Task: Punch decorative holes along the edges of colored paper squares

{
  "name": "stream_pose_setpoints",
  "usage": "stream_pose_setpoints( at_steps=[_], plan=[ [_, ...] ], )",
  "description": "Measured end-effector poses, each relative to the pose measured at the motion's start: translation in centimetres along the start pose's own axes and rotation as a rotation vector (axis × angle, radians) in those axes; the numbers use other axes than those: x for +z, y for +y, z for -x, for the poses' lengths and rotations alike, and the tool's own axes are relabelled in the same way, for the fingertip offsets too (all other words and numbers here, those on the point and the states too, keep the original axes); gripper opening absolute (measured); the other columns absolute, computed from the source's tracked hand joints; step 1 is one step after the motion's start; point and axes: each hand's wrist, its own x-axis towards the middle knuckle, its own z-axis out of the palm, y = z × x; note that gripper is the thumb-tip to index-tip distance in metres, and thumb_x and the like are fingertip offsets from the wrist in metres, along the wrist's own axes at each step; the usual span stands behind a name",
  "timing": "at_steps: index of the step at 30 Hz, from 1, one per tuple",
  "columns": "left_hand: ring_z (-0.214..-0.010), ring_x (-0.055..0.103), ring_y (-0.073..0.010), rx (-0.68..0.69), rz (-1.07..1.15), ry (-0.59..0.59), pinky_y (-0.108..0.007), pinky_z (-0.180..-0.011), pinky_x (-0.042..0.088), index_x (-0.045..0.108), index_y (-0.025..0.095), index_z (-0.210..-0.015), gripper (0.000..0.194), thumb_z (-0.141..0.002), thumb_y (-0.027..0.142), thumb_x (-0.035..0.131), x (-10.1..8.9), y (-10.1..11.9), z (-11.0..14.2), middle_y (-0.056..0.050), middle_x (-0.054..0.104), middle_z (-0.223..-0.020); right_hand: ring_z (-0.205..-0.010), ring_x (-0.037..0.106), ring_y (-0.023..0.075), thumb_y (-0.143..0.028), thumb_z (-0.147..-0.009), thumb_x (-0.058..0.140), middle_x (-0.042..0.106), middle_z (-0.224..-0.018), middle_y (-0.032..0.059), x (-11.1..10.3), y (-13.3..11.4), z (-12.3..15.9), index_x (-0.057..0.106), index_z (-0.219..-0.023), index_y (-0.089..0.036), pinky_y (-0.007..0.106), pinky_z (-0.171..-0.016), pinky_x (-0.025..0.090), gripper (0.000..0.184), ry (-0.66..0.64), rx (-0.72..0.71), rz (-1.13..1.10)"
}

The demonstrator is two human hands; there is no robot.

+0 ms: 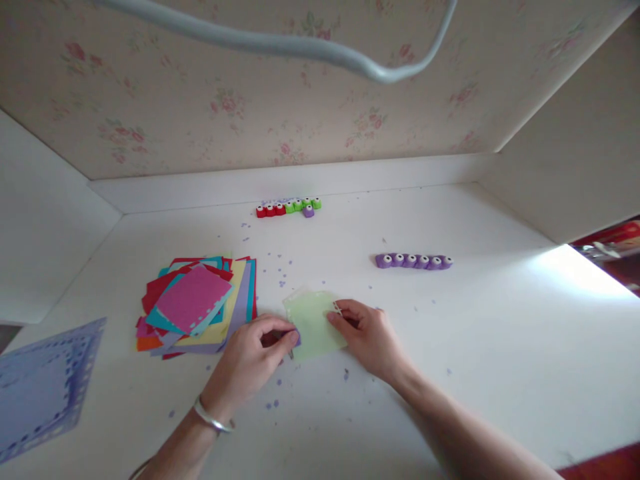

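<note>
A pale green sheet of paper [315,323] lies in front of me, with small punched holes along part of its edge. My right hand [367,333] pinches its right edge between thumb and fingertips. At the lower left edge, my left hand [263,350] is closed in a pinch on the sheet. A small purple piece [299,338] shows at the left fingertips; whether it is paper or something else I cannot tell. The left wrist wears a silver bangle [213,417].
Left of the hands is a pile of coloured paper [195,300]. Lilac punched sheets [40,387] lie at far left. A row of purple craft punches [414,261] sits at right; red and green punches [289,207] stand near the back. Purple paper bits are scattered around. A white cable [280,45] hangs above.
</note>
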Motion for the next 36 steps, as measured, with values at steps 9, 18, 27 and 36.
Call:
stream_pose_setpoints(
  at_steps=[9, 18, 27, 36],
  plan=[
    [-0.042, 0.056, -0.0101, -0.176, 0.05, -0.117, -0.02, -0.039, 0.043, 0.053, 0.017, -0.071, 0.014, -0.077, 0.029, 0.058, -0.1, 0.8, -1.3, 0.003, 0.057, -0.061, -0.057, 0.06, 0.0136, -0.036, -0.086, 0.052, 0.069, -0.069, 0.0011, 0.2, 0.1, 0.0, 0.07, -0.092, -0.021, 0.023, -0.051, 0.045, 0.024, 0.061, -0.002, 0.051],
    [-0.057, 0.061, -0.0121, -0.12, 0.194, -0.097, -0.022, -0.049, 0.052, 0.056, 0.016, -0.071, 0.022, -0.075, 0.036, 0.063, -0.5, 1.1, -0.3, 0.0, 0.058, -0.07, -0.059, 0.06, 0.014, -0.034, -0.085, 0.053, 0.07, -0.07, 0.0021, 0.2, -0.2, 0.1, 0.069, -0.092, -0.02, 0.024, -0.052, 0.046, 0.023, 0.069, -0.037, 0.044],
    [-0.058, 0.061, -0.0115, -0.085, 0.198, -0.018, -0.023, -0.05, 0.053, 0.065, 0.016, -0.081, 0.026, -0.078, 0.042, 0.062, -1.2, 0.4, 0.9, -0.003, 0.062, -0.08, -0.063, 0.063, 0.016, -0.034, -0.084, 0.052, 0.071, -0.075, 0.0054, -0.4, 0.0, -0.3, 0.07, -0.094, -0.017, 0.027, -0.055, 0.048, 0.026, 0.069, -0.038, -0.001],
    [-0.064, 0.062, -0.013, 0.143, -0.125, 0.18, -0.028, -0.062, 0.056, 0.063, 0.02, -0.107, 0.035, -0.084, 0.046, 0.057, -1.7, -2.5, 2.6, -0.006, 0.059, -0.103, -0.066, 0.064, 0.0163, -0.036, -0.085, 0.052, 0.071, -0.082, 0.0062, -1.1, 0.3, -0.7, 0.066, -0.1, -0.016, 0.028, -0.059, 0.048, 0.029, 0.077, -0.014, 0.042]
  ],
)
